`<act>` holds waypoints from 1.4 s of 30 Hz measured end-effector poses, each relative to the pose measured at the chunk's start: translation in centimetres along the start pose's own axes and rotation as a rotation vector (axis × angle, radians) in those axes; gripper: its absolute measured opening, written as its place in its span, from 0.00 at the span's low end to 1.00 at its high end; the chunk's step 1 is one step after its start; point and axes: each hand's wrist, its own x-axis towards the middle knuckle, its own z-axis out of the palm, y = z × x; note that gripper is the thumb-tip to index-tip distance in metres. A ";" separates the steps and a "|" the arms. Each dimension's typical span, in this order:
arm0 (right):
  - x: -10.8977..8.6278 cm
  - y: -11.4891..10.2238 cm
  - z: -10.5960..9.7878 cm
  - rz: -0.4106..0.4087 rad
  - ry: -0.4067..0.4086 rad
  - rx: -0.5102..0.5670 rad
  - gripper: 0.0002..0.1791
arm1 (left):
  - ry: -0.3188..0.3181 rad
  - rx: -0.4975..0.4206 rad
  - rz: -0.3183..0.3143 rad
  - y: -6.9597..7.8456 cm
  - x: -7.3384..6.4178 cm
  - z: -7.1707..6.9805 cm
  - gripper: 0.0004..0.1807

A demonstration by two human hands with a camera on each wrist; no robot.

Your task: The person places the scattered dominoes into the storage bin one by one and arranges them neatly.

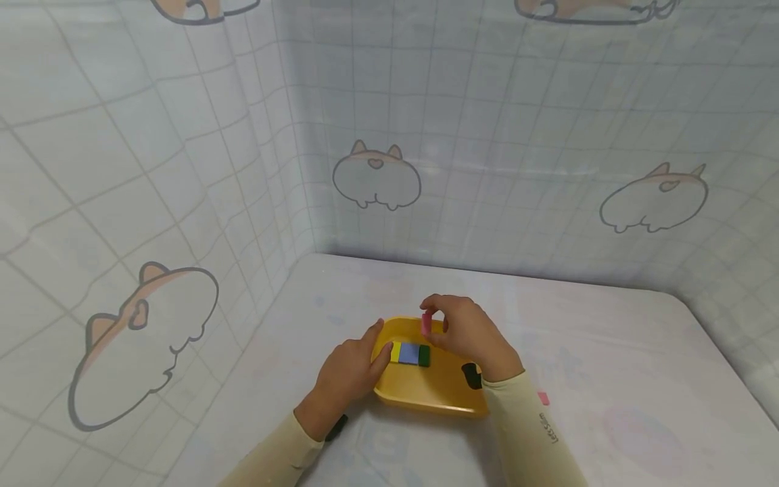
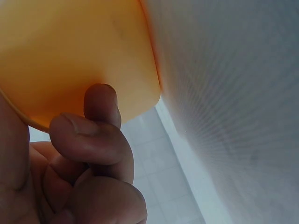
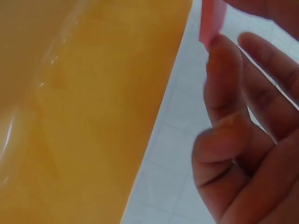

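A shallow yellow tray (image 1: 420, 396) sits on the table. My left hand (image 1: 347, 368) holds its left side, with the thumb over the rim; in the left wrist view curled fingers (image 2: 100, 144) rest against the outer wall. Between the thumb and fingertips of my right hand (image 1: 468, 331) is a small pink block (image 1: 426, 323), held upright above the tray's far part. Inside the tray, a yellow block (image 1: 395, 352), a light blue block (image 1: 409, 354) and a dark green block (image 1: 424, 356) lie side by side in a row. The left thumb is close to the yellow one.
Another pink piece (image 1: 544, 398) lies on the white table right of the tray, beside the right sleeve. Dark items (image 1: 471, 376) show at both wrists. White gridded sheeting (image 1: 505, 135) with animal drawings rises behind and on both sides.
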 end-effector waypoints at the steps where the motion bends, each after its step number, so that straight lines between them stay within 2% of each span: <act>1: 0.0 0.0 0.1 -0.002 -0.012 0.005 0.24 | 0.003 0.002 0.003 -0.1 0.0 0.0 0.33; 7: 0.0 0.2 0.3 0.021 -0.070 0.016 0.25 | 0.003 0.011 0.006 -0.3 0.1 0.3 0.33; 16: -0.3 -0.1 0.4 -0.005 -0.100 0.041 0.20 | 0.023 0.010 0.027 -0.5 -0.1 0.2 0.33; 20: -0.5 -0.4 0.4 0.035 -0.173 0.027 0.19 | 0.034 0.005 0.043 -0.5 -0.1 0.2 0.33; 28: -0.9 -0.3 0.5 0.140 -0.323 -0.037 0.18 | 0.019 0.006 0.027 -0.4 -0.1 0.2 0.33; 35: -1.0 -0.1 0.6 0.196 -0.369 -0.055 0.19 | 0.018 0.014 0.023 -0.4 0.0 0.3 0.33; 42: -1.0 0.0 0.6 0.197 -0.371 -0.046 0.20 | 0.012 0.017 0.020 -0.4 0.0 0.2 0.33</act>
